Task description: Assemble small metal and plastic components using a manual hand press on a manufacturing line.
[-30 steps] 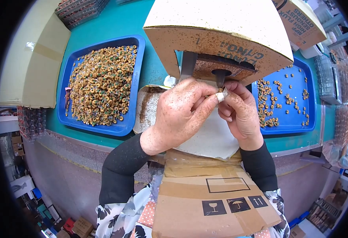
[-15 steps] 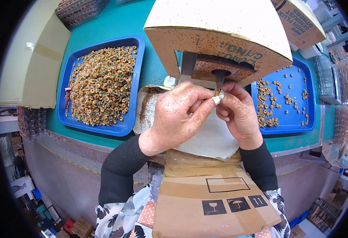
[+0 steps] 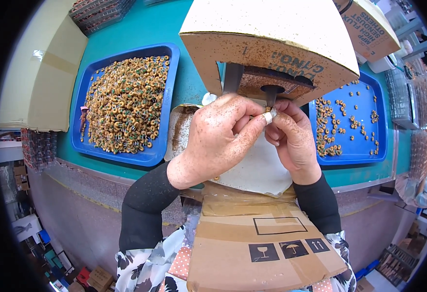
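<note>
In front of a dark pointed spindle [image 3: 272, 93], both my hands meet with their fingertips pinched around a small copper-wire coil [image 3: 268, 109]. My left hand [image 3: 216, 131] is closed on it from the left, thumb and index finger together. From the other side my right hand [image 3: 295, 136] grips it too, fingers curled. A white wrap [image 3: 269, 117] shows at the fingertips and covers part of the view there. The coil sits right at the spindle's tip; whether they touch is hard to tell. Brown specks cover both hands.
A speckled cardboard box [image 3: 267, 44] encloses the spindle. On the left, a blue tray [image 3: 118, 156] bears a heap of coils [image 3: 126, 104]; the right blue tray [image 3: 364, 159] holds scattered ones. A white sheet [image 3: 252, 170] lies under my hands, and a taped carton [image 3: 267, 243] stands nearest me.
My hands stay together at the spindle. The coil has shifted slightly up and right, and my left wrist slightly left. A small ring now shows on the sheet below my left hand.
</note>
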Tool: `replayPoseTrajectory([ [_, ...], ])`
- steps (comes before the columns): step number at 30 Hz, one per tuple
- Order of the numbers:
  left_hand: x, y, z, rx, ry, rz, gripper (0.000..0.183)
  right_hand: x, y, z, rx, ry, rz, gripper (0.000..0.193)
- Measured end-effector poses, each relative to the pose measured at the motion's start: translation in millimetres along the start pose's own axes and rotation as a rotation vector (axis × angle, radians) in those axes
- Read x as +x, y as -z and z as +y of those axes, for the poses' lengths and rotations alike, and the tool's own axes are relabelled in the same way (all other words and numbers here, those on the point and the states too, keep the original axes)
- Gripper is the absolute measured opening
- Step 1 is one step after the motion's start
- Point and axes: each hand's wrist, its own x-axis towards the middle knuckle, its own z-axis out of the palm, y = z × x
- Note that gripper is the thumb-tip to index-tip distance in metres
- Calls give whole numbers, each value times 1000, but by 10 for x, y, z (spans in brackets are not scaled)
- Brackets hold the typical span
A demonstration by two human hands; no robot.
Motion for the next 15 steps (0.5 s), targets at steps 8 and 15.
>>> replayPoseTrajectory([
  [8,-14,-51,27,11,-55,82,10,2,26,-29,-21,1,-52,13],
  [15,-244,55,2,15,28,27,12,-181,-25,-147,-424,-79,-208,15],
])
